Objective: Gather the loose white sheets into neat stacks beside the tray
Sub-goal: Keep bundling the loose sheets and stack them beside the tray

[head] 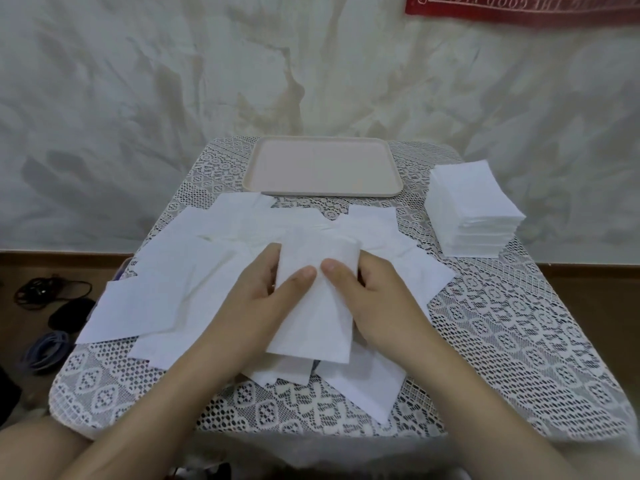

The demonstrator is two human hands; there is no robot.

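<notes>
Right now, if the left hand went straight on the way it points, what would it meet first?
Probably the right hand, its thumb nearly touching the left hand's over the white paper sheet both hold.

Loose sheets (166, 292), held sheet (311, 323), stack (471, 202): all plain white. Tray (322, 194): pale pinkish beige, no pattern. Tablecloth (502, 341): white lace, floral and mesh openwork, grey showing through. Backdrop cloth (138, 98): off-white, yellowish stains. Banner (519, 8): red, white lettering. Floor (20, 271): brown. Black cable (52, 292), blue-grey cable coil (48, 351).
</notes>
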